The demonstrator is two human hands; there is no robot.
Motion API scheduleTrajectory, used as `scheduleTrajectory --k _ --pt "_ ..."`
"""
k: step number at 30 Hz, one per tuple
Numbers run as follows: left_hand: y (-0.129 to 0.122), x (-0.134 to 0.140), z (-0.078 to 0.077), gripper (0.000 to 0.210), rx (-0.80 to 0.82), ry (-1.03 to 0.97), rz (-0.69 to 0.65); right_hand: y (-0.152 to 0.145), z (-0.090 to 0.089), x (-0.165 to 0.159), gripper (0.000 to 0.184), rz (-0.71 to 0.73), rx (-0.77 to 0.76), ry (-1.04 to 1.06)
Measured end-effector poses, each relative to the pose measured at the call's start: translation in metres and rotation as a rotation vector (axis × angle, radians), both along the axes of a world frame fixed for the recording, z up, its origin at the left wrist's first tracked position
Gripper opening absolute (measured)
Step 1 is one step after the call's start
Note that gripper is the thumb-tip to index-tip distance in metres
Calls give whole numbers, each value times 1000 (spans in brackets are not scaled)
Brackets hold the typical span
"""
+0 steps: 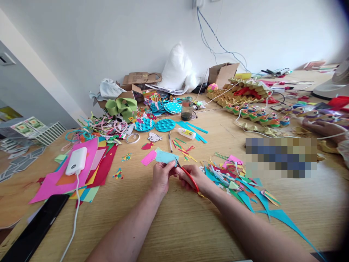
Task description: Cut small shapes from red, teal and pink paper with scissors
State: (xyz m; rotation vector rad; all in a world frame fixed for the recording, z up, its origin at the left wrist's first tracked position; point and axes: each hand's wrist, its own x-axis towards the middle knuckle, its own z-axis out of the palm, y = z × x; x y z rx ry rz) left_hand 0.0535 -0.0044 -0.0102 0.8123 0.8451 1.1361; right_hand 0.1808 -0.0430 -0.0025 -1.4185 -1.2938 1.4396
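Between thumb and fingers, my left hand (163,177) pinches a light blue piece of paper (165,157). My right hand (196,179) is closed on a pair of scissors (190,176) with red-orange handles, and their blades meet the paper's right end. Just left of the blue piece lies a pink piece of paper (148,158). A pen (170,143) rests beyond it, beside a red paper cutout (147,146) and a fish cutout (155,137). Thin coloured paper strips (188,149) are scattered beyond my right hand.
Paper scraps (237,182) are heaped to the right. Coloured sheets with a white power bank (76,161) lie left, near a black phone (35,229). A glue bottle (187,133), a jar (187,109) and egg cartons (231,96) stand farther back. Another person's hand (323,129) is at right.
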Motion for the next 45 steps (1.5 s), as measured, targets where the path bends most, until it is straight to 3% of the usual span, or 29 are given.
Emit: scheduleTrajectory --k 14,24,45 --pt "1 0 -1 25 -80 -40 7 1 -5 0 49 -12 -10 27" --pt "1 0 0 21 -41 -36 -9 0 2 -2 52 -4 -11 0" --pt "1 -1 0 24 -87 -38 -5 0 -6 -1 48 -10 11 -7"
